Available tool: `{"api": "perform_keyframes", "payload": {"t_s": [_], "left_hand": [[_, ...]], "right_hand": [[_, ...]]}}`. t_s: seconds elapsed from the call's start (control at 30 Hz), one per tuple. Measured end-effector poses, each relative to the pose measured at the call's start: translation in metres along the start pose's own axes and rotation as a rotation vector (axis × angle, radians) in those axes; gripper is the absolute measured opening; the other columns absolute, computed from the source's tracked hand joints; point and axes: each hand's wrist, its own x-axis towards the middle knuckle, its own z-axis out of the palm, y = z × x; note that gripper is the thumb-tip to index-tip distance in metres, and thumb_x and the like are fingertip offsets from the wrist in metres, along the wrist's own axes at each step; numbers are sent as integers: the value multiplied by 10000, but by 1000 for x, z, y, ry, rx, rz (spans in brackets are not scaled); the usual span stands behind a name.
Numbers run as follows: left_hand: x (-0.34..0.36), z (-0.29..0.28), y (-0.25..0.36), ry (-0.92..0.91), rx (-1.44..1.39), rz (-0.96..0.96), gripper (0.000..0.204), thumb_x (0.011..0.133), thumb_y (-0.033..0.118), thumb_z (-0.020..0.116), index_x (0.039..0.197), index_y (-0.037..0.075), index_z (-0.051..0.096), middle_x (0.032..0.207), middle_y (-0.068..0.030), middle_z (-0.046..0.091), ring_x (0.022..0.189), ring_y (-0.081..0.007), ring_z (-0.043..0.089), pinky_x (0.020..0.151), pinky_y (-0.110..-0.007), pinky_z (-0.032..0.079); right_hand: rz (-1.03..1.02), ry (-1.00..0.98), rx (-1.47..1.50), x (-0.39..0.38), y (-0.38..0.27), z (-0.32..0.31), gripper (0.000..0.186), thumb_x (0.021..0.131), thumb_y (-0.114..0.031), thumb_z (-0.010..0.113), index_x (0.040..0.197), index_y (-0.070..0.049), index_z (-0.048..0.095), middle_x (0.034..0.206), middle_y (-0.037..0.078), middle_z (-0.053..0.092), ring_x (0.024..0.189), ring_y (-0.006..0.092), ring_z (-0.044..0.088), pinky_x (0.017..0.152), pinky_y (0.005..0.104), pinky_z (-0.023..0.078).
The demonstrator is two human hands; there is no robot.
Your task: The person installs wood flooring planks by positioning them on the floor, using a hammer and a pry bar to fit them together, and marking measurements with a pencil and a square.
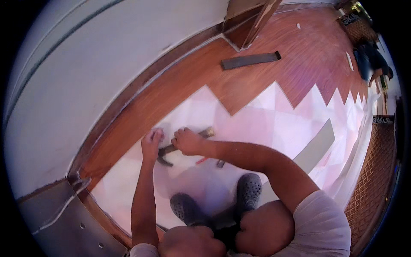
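My right hand is closed around the middle of a claw hammer, whose dark curved head points towards my left hand and whose yellowish end shows past my knuckles. Close beside it, my left hand has its fingers drawn together near the edge of the brown wood flooring. Anything between those fingers is too small to make out. Below both hands lies the pale pink and white underlay. A thin red item and a small dark piece rest on it to the right.
A long pale plank lies to my right. On the laid floor sits a dark grey bar near a door frame. The flooring's edge runs zigzag. A person crouches at the far right, and brown lattice-patterned packaging stands along the right side.
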Motion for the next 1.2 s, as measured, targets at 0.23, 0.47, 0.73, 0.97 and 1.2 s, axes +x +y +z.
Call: {"api": "perform_keyframes", "payload": {"t_s": [0.23, 0.47, 0.73, 0.97, 1.2], "left_hand": [[-290, -121, -97, 430, 149, -270, 258, 1034, 203, 580, 1051, -35, 680, 903, -70, 689, 829, -142, 638, 799, -300, 525], [-532, -175, -213, 799, 821, -612, 271, 922, 240, 687, 1071, 13, 701, 1005, -194, 704, 947, -373, 669, 829, -435, 534], [-622, -152, -231, 821, 327, -1110, 637, 890, 559, 707, 1036, -61, 696, 947, -172, 700, 868, -296, 663, 784, -419, 536], [-680, -126, -201, 788, -474, -1099, 505, 965, 625, 577, 783, 154, 584, 678, 52, 453, 601, -106, 430, 562, -273, 330], [-691, -115, -200, 918, -566, -1006, 431, 976, 540, 608, 810, 143, 581, 712, 24, 558, 625, -118, 540, 557, -268, 399]], "right_hand": [[329, -220, 335, -37, -12, 4, 317, 779, -154, 716, 1046, -10, 624, 974, 237, 689, 911, 414, 680, 806, 488, 553], [823, 127, 243, -231, 22, -3, 332, 904, -339, 731, 1046, -50, 652, 866, 149, 715, 796, 313, 707, 705, 443, 530], [1160, 119, -102, -384, 15, 11, 440, 903, -461, 729, 1023, -43, 660, 862, 141, 713, 795, 342, 693, 745, 466, 528], [1133, 112, -30, -416, 5, 23, 393, 910, -422, 731, 1031, -64, 625, 863, 163, 692, 761, 375, 650, 715, 469, 512], [1073, 185, 25, -418, -4, 25, 349, 906, -350, 743, 988, -46, 591, 833, 169, 634, 764, 385, 617, 716, 487, 489]]}}
